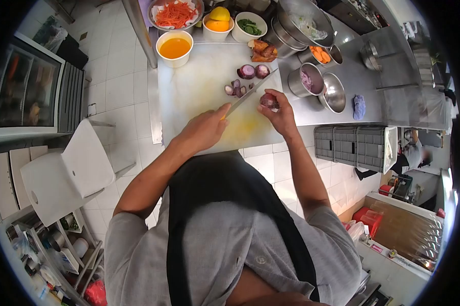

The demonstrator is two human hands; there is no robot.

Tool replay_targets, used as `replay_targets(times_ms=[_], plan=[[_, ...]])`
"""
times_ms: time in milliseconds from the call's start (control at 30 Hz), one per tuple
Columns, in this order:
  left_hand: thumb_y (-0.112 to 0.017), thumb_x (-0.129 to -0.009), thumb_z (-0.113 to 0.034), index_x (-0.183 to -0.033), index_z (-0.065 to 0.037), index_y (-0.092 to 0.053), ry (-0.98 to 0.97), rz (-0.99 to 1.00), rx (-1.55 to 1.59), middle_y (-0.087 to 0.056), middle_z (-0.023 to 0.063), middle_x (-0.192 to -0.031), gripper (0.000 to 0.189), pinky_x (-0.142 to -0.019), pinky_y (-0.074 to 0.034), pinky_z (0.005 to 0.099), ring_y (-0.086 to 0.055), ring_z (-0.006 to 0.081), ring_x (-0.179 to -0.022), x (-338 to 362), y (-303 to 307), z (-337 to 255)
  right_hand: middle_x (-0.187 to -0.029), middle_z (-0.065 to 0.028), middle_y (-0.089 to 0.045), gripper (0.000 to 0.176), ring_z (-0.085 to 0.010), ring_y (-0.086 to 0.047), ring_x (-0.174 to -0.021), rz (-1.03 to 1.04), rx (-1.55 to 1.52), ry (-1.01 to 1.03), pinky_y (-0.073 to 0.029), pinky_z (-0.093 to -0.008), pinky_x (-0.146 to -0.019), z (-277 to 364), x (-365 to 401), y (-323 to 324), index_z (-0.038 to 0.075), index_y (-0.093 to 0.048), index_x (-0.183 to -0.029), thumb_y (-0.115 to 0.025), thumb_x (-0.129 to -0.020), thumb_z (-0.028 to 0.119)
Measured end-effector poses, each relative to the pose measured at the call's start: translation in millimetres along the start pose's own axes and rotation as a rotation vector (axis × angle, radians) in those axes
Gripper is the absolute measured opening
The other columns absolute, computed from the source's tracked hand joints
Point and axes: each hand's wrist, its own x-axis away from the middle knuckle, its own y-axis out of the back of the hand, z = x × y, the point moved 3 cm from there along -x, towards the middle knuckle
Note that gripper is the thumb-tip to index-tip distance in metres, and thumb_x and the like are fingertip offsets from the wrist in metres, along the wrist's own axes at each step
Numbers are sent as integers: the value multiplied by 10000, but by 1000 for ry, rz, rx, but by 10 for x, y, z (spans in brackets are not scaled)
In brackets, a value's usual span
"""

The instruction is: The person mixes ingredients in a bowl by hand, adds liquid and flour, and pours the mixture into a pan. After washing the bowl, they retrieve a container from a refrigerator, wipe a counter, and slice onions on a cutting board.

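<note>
My left hand (205, 128) is closed around the handle of a kitchen knife (248, 96), whose long blade points up and to the right over the white cutting board (189, 92). Between the thumb and fingers of my right hand (281, 113) is a red onion (269, 102), just right of the blade and not touching it as far as I can see. Beyond the blade lie two purple onion pieces (246, 71). Smaller onion chunks (236, 88) are scattered close to the knife. A browned piece of cooked meat (263, 51) rests at the board's far right corner.
Along the board's far edge stand a tub of orange liquid (175, 48), a bowl of shredded carrot (176, 14), a tub of yellow-orange fruit (218, 24) and chopped greens (249, 27). Metal pots (305, 80) and a blue cloth (359, 107) occupy the steel counter at right. Another person (416, 158) is farther right.
</note>
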Motion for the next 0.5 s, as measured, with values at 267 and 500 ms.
replay_targets(times_ms=[267,500], plan=[[-449,-930,-189,-1348,-22,-365,97,13,-12,-578,266,-1003,458,-831,-431,431,-561,412,-925,372,198,-217,-1163,-133,-528,481,-267,-503,-1091,-301,106,168,-398,-338,-943,103,115,-316,63,-529,-1238,-707,-797,137],[-445,-932,-197,-1355,-57,-366,184,116,-67,-576,255,-1002,453,-809,-450,442,-570,408,-917,551,283,-353,-1099,-130,-504,356,-247,-506,-1004,-383,71,145,-423,-326,-886,-27,183,-301,72,-573,-1202,-628,-856,137]])
